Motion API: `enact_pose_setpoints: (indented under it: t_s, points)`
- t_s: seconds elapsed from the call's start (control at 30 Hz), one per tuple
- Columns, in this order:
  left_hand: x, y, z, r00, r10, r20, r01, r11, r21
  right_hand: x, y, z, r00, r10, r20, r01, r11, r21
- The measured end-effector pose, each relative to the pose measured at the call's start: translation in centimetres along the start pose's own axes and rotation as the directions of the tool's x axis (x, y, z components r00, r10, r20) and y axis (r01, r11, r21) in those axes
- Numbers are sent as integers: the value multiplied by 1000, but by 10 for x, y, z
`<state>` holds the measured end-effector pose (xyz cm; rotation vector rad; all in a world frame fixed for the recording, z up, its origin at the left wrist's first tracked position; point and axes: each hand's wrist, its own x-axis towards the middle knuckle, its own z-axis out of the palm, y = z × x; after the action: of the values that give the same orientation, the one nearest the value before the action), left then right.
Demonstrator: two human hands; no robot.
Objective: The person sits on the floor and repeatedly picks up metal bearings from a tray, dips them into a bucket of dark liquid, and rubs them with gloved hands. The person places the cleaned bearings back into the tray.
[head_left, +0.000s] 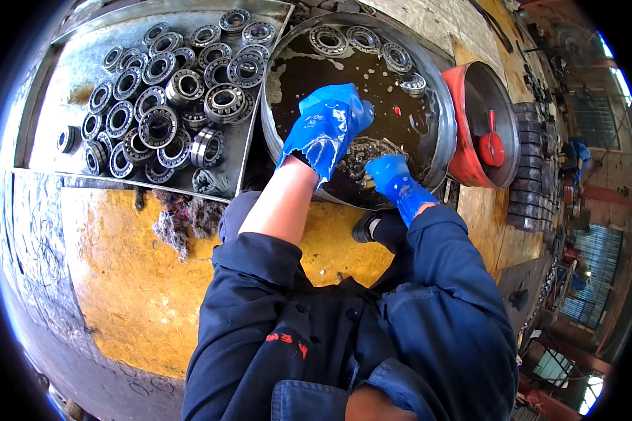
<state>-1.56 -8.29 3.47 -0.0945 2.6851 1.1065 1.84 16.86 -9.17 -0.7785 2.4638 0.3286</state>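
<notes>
Both my hands wear blue rubber gloves over a round metal tub of murky brown liquid. My left hand is above the tub's left half, its wrist bent; its fingers are hidden behind the glove's back. Low at the near right side, my right hand is closed, somewhat blurred, with a small yellowish bit of something showing at its fingertips. Between the hands, the liquid is churned and streaky, and whatever lies beneath cannot be made out. Several roller bearings sit along the tub's far rim, partly in the liquid.
To the left, a metal tray carries many bearings in a heap. Grey fluffy rags hang by its near edge. At the right are a red drum with a red pan inside and stacked dark ring parts.
</notes>
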Motion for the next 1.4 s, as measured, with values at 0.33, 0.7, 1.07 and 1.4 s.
enact_pose_setpoints:
  t_s: [0.33,0.7,1.07,1.4]
  points:
    - [-5,-4,7,986,134,-98,-140,989,-55,1,-7,-8,968,223,119,-208,970,-123]
    - [-10,-1,-2,981,182,-74,-184,983,-22,-18,44,58,896,417,152,-333,403,852]
    - [-10,-5,1,985,153,-79,-159,984,-78,-2,25,6,980,196,40,-200,944,262]
    - [-1,1,6,998,54,-42,-55,998,-14,11,-14,-18,983,-7,181,64,948,-313]
